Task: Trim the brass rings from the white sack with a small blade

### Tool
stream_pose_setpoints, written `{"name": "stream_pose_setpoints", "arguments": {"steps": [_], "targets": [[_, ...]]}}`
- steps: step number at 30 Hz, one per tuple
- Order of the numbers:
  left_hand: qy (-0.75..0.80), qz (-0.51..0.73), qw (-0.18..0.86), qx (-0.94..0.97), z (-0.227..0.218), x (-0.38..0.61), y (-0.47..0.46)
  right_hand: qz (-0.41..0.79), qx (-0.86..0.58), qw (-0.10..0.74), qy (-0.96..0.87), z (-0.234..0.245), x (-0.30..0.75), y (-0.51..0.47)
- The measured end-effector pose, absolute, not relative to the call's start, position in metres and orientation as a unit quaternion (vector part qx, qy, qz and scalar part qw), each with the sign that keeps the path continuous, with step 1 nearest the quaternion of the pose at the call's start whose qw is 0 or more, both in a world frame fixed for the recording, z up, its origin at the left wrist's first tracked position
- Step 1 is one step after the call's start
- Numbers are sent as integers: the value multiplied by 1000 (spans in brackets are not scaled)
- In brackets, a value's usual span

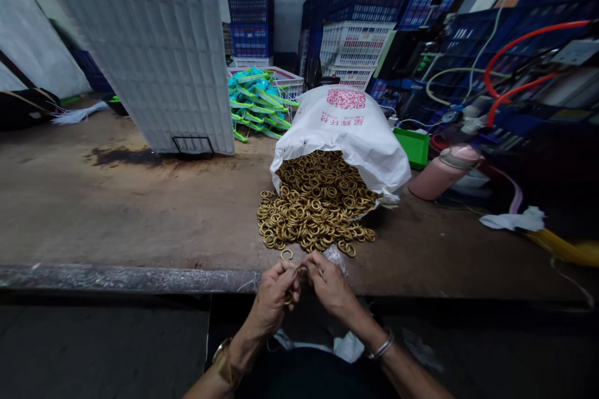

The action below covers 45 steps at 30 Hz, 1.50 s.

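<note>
My left hand (276, 293) is closed at the table's front edge, with gold-coloured rings (288, 300) tucked in its fingers. Close beside it, my right hand (326, 280) pinches at a ring (300, 267) between the two hands; its fingertips partly cover what they grip. Just beyond my fingers a loose ring (286, 254) lies flat on the wood. Behind that, a heap of gold-coloured rings (309, 218) spills from the mouth of a white sack (355, 121) lying on its side, with red print on top.
On the wooden table (140, 218), a tall translucent ribbed panel (163, 56) stands at left in a black wire stand. Green and turquoise plastic pieces (259, 103) are piled behind. At right are a green tray (412, 148), a pink cylinder (442, 173) and red hoses (496, 68).
</note>
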<state>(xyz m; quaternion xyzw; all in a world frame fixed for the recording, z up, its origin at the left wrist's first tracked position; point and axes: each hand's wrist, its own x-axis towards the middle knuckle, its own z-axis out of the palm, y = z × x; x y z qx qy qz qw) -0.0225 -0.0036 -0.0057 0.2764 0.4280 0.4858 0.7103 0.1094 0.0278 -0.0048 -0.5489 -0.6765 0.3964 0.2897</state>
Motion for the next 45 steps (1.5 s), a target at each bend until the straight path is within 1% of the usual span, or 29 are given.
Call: {"name": "stream_pose_setpoints", "arguments": {"steps": [3, 7, 11, 14, 18, 22, 27, 34, 38, 42, 45], "targets": [[452, 485, 683, 307, -5, -21, -3, 303, -549, 192, -755, -5, 111, 22], [471, 481, 663, 327, -6, -21, -3, 232, -555, 89, -794, -1, 109, 17], [480, 468, 663, 333, -7, -23, -7, 182, -582, 25, -792, 2, 110, 22], [446, 461, 697, 322, -2, -26, -14, 165, -620, 3, -767, 1, 113, 30], [386, 466, 755, 253, 6, -31, -22, 163, -621, 43, -765, -4, 110, 36], [388, 476, 766, 189, 5, -35, -21, 171, -603, 86, -774, -6, 96, 40], [373, 494, 771, 153, -2, -41, -17, 148, -607, 73, -777, -3, 80, 48], [315, 504, 798, 102, -8, -49, -14, 166, -608, 82, -772, -11, 79, 56], [352, 530, 764, 109, -7, -46, -11, 193, -594, 119, -772, -15, 84, 54], [464, 547, 674, 177, -9, -41, -8, 254, -543, 220, -770, -14, 89, 46], [527, 527, 618, 252, -11, -38, -6, 305, -509, 288, -752, -9, 89, 39]]}}
